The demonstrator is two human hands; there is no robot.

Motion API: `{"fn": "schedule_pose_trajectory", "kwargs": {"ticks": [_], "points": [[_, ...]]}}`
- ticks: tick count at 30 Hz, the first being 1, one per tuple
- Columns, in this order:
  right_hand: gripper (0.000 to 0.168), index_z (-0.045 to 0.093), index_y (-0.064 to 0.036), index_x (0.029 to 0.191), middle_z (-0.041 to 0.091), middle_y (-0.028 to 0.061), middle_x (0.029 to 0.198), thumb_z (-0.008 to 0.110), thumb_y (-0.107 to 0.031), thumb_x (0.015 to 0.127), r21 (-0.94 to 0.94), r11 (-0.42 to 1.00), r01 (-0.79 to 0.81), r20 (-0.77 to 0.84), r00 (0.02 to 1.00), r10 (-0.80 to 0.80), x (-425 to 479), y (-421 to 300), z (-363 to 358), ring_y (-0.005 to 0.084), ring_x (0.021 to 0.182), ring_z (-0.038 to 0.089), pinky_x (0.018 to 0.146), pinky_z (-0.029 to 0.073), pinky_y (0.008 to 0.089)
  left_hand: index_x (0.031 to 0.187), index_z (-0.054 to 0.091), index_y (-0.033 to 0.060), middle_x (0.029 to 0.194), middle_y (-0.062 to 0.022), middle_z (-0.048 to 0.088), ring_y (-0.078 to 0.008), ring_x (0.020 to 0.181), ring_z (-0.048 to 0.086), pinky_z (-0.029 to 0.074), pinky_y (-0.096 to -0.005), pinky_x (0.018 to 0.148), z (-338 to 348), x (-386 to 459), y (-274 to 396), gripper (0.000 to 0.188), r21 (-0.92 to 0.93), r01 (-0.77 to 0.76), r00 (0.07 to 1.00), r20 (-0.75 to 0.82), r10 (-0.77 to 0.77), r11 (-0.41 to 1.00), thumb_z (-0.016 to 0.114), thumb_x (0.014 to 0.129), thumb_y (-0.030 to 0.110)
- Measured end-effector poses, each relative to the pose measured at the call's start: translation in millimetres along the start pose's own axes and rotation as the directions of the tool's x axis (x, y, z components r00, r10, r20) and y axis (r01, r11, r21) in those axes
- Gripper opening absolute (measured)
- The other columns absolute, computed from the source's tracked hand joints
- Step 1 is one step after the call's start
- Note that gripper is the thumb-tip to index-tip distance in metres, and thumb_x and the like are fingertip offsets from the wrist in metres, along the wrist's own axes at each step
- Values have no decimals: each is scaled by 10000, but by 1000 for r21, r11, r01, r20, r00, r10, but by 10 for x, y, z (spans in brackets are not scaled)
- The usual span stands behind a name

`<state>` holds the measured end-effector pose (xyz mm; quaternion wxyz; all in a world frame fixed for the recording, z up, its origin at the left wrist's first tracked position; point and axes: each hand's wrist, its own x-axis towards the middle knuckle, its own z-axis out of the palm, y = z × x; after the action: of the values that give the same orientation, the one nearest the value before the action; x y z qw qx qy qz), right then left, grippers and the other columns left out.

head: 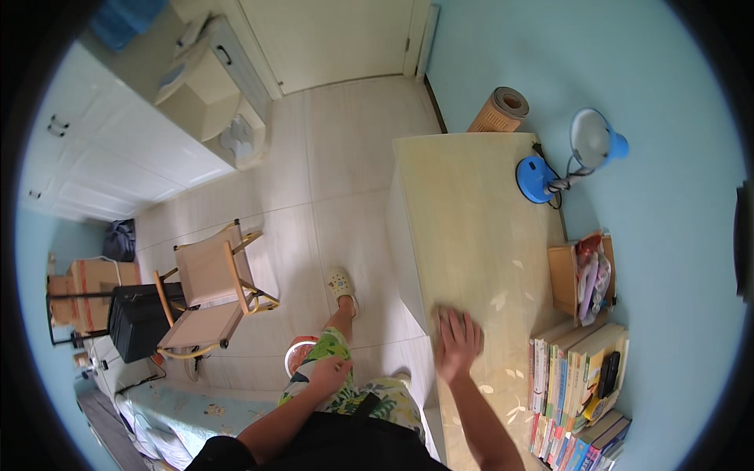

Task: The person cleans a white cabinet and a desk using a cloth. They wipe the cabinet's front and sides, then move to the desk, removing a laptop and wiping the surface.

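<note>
My right hand (458, 347) lies palm down near the left edge of a pale wooden desktop (465, 218). Beneath its fingers is a blurred brownish cloth (439, 315), mostly covered by the hand. White leaf shapes decorate the desktop around it. In front of my green leaf-print shorts (386, 397), my left hand (331, 374) hangs by the thigh with its fingers curled; nothing shows in it.
A blue desk lamp (535, 179), a cardboard box of odds and ends (564, 279) and rows of books (565, 377) line the wall side. Leftward stand a folding chair (209, 274) and black case (138, 324). A red-and-white bin (293, 356) sits beside my leg.
</note>
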<state>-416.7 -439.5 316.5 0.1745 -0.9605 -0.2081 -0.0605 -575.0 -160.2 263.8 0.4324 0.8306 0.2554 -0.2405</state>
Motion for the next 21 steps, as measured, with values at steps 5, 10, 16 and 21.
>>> {"fn": "schedule_pose_trajectory", "kwargs": {"ticks": [5,10,16,21], "points": [[444,618,-117,1276,503,56,1452,547,-100,838,-39,998,-54,-56,997,52,2148,-68,677,384,1356,413,1118,301,560,707,678,43,667,-165,646,-369,672,644,506,-462,645,-1065,512,177,410,105,187,977,-123,-174,977,623,891,406],[429,616,-169,1286,484,4,1473,546,-139,864,-103,976,-193,-115,977,181,3260,-43,1049,352,1372,401,1147,279,535,669,678,59,652,-163,644,-377,659,643,496,-487,616,-2049,1035,272,381,233,348,917,-288,-277,908,623,874,375],[362,656,-175,1226,538,29,1425,533,-162,886,-79,978,-191,-107,977,182,3470,-87,999,356,1341,444,1129,305,537,704,733,94,693,-148,683,-355,693,674,531,-491,664,-2630,1708,484,351,445,305,950,-208,-234,842,629,840,400],[291,693,-156,1104,598,60,1347,546,-168,853,-66,970,-233,-173,960,218,3497,-112,920,379,1279,499,1077,360,563,702,664,55,726,-143,666,-345,715,655,508,-463,669,-3223,2822,914,365,514,81,997,-48,-66,854,704,802,403]]}}
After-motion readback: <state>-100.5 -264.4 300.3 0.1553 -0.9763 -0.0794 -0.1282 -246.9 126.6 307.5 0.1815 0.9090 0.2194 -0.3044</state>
